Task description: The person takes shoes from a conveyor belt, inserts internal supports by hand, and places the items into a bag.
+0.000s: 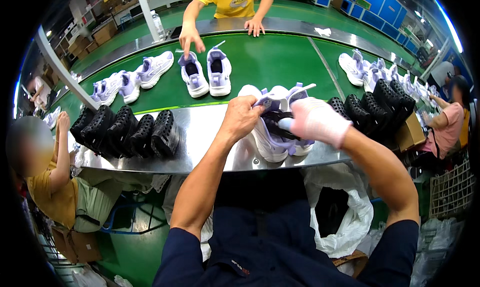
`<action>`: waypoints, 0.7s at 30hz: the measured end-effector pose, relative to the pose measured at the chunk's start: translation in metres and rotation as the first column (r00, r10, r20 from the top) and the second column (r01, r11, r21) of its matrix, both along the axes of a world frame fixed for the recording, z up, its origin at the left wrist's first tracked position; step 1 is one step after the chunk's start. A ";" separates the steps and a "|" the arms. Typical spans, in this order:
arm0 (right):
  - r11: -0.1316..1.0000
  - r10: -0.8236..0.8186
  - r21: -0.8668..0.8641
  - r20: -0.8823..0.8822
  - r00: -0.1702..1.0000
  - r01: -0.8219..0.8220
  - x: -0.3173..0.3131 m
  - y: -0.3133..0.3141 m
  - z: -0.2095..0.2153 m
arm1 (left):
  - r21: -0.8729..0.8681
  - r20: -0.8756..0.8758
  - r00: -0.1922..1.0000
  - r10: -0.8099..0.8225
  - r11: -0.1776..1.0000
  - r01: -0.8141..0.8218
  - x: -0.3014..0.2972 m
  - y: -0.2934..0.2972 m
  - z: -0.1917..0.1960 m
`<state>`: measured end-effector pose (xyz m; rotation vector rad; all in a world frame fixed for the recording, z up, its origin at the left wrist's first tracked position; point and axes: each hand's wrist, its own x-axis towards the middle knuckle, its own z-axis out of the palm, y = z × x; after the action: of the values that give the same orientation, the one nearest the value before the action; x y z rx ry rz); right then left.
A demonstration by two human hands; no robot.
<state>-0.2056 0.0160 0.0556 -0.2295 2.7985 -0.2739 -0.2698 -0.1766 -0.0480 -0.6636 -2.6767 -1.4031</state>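
Sneakers (272, 137): two (white-lilac), left hand (240, 118), gloved right hand (315, 121) gripping.

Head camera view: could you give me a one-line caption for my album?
Bare left hand and gloved right hand hold a white-and-lilac sneaker at a steel bench.

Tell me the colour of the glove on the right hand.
White, on the right hand; head view shows it best.

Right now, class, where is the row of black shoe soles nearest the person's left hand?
In the head view, the row of black soles stands on the steel bench, left of the left hand, below the green belt.
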 end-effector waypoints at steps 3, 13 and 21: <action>0.986 0.044 0.168 -0.273 0.961 0.003 -0.002 -0.033 -0.051 | 0.027 -0.058 0.998 -0.005 1.000 0.007 0.002 0.007 -0.004; 0.974 0.200 0.161 -0.261 0.944 -0.162 -0.011 -0.043 -0.066 | 0.186 0.109 0.993 -0.048 0.982 0.027 -0.009 -0.008 -0.022; 0.934 -0.189 -0.326 -0.797 0.574 -0.145 -0.005 -0.022 -0.095 | 0.212 -0.015 0.984 0.176 0.962 -0.169 -0.001 -0.009 -0.039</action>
<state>-0.2104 -0.0062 -0.0390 -0.5264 3.6645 -0.9107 -0.2706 -0.1859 -0.0870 -0.4199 -2.4438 -1.5803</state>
